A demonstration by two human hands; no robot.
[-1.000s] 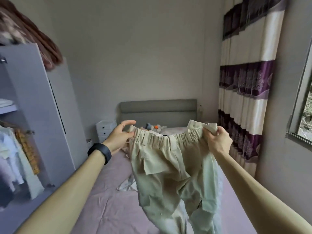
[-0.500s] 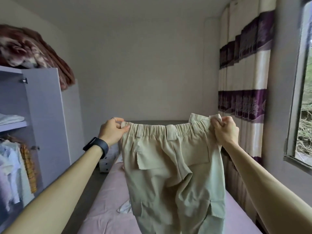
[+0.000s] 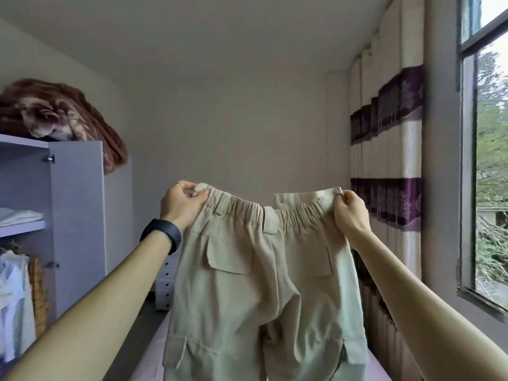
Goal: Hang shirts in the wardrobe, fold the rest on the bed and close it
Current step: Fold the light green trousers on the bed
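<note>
Both arms stretch forward: the left hand (image 3: 182, 204) and right hand (image 3: 349, 213) pinch the waistband corners of beige trousers (image 3: 255, 292), held up before an open wardrobe (image 3: 77, 215) and striped curtain (image 3: 390, 160).

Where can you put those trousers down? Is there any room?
Only a bare strip of bed shows, between the trousers and the wardrobe; the rest is hidden behind them. The wardrobe rail is crowded with hanging shirts, and a blanket lies on top.
</note>
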